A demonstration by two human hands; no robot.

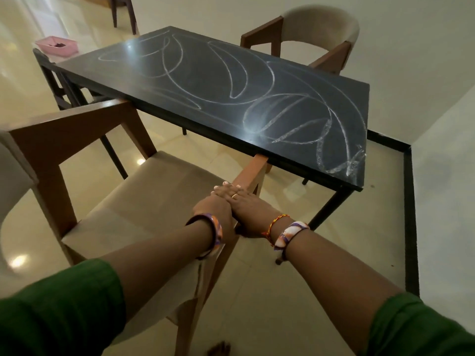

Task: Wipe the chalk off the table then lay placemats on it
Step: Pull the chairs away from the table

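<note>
Both hands meet on the right armrest (250, 173) of the near chair (144, 196). The fingers (226, 187) of the left hand (216, 206) curl over the top of the wooden rail, grasping it. The right hand (248, 209) lies just beside and partly over the left one, a ring on one finger, its thumb side wrapping the same rail. Each wrist carries a patterned bangle, the right also a red and yellow thread, and both arms end in green sleeves.

The armrest's far tip tucks under the edge of the dark counter (341, 181). White chalk (257, 80) loops and smears cover nearly the whole top, thickest at the near right corner. A second chair (318, 32) stands at the far side, and a pink tray (57, 44) sits on the floor beyond
</note>
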